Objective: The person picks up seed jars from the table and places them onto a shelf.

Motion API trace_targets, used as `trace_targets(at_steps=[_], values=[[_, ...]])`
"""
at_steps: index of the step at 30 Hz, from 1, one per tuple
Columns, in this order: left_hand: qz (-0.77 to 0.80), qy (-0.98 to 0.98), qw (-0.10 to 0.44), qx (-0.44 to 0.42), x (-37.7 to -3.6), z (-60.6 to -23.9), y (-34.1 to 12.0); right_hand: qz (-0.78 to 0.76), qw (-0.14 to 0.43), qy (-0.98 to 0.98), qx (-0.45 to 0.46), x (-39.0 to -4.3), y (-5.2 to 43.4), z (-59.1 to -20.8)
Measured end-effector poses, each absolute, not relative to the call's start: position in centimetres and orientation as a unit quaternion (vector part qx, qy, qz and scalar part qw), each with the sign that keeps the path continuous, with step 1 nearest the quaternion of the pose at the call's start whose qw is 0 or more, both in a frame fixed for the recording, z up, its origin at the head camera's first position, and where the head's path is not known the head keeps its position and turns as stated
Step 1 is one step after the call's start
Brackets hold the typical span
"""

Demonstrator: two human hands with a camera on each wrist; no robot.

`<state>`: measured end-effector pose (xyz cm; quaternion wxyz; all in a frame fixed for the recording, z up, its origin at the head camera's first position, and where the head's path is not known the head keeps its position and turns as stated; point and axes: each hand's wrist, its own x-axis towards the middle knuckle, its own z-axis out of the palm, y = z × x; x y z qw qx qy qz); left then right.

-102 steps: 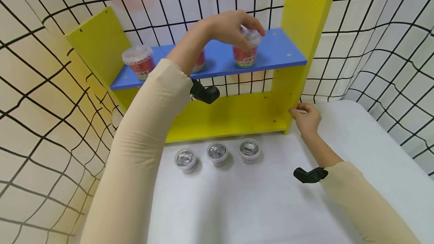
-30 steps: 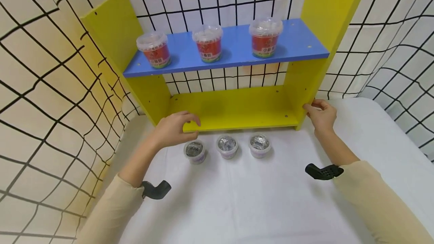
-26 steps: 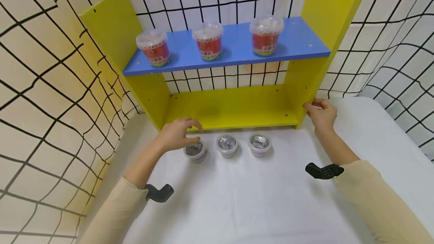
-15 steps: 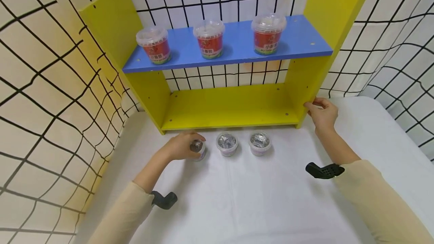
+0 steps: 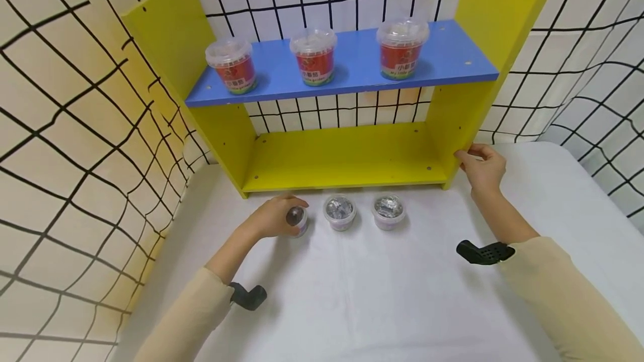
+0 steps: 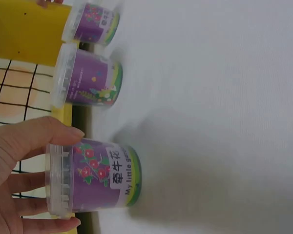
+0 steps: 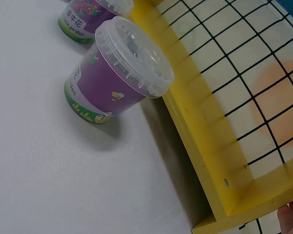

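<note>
Purple-labelled "My little garden" cup sits leftmost in a row on the white cloth, its clear lid gripped between the left hand's thumb and fingers. Two matching cups stand to its right, before the yellow shelf unit, whose right side panel the right hand pinches at its front edge. Three red-labelled cups line the blue shelf above.

Left fingers grip a round tub while right fingers hold the yellow shelf by its side.
</note>
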<state>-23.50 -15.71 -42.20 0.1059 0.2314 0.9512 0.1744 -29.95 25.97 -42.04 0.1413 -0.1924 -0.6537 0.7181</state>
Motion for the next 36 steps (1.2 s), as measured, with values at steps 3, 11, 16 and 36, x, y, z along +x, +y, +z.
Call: trace_targets(at_steps=[3, 11, 16, 36], values=[[0.173, 0.948, 0.116, 0.24, -23.6, -41.9, -15.9, 0.723, 0.14, -0.648, -0.192, -29.9, 25.9, -42.0], [0.182, 0.934, 0.164, 0.259, -23.4, -38.2, -16.6, 0.726, 0.144, -0.644, -0.194, -29.9, 25.8, -42.2], [0.167, 0.927, 0.192, 0.275, -22.9, -34.3, -17.0, 0.728, 0.148, -0.641, -0.192, -30.0, 25.9, -42.2], [0.173, 0.908, 0.254, 0.285, -22.7, -23.5, -18.1, 0.722, 0.147, -0.649, -0.19, -30.1, 26.1, -42.4]])
